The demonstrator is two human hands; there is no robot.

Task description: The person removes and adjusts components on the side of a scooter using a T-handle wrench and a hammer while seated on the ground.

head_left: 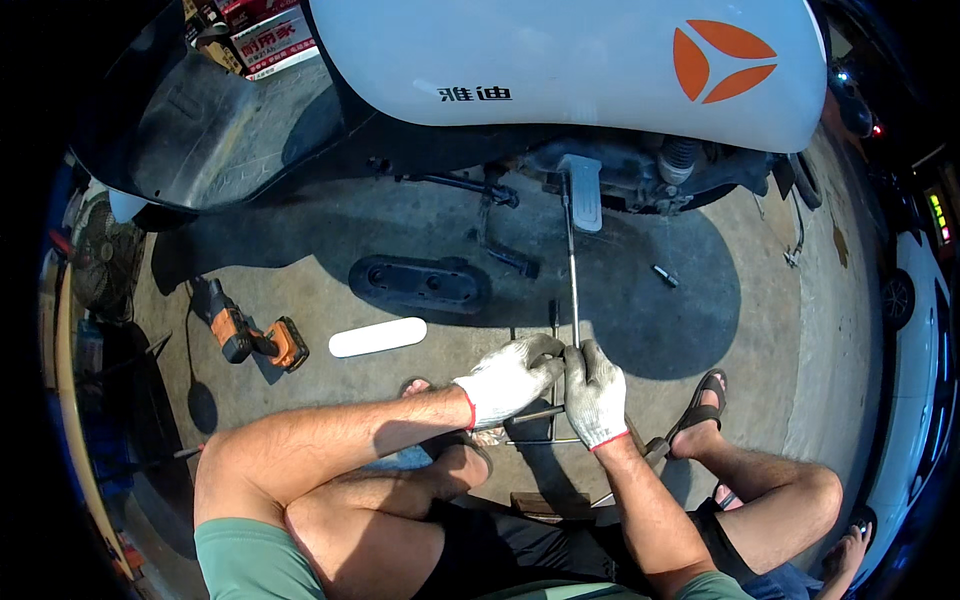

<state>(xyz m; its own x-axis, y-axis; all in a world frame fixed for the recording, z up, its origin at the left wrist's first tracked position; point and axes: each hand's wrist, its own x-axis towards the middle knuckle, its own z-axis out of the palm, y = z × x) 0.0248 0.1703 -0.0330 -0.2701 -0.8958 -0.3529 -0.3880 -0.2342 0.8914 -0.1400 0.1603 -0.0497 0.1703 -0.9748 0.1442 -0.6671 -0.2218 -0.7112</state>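
Both my hands wear white work gloves with red cuffs. My left hand (508, 378) and my right hand (594, 392) are closed together on the near end of a long thin metal rod (572, 265). The rod runs away from me to the underside of a white scooter (560, 60), near a grey pedal-like plate (583, 190). More thin metal bars (540, 415) lie on the concrete just below my hands.
An orange and black cordless power tool (250, 338) lies at left, next to a white oblong panel (377, 337) and a black oval cover (420, 283). A small socket piece (665, 275) lies at right. My sandalled feet rest beside the bars. A fan (100, 265) stands far left.
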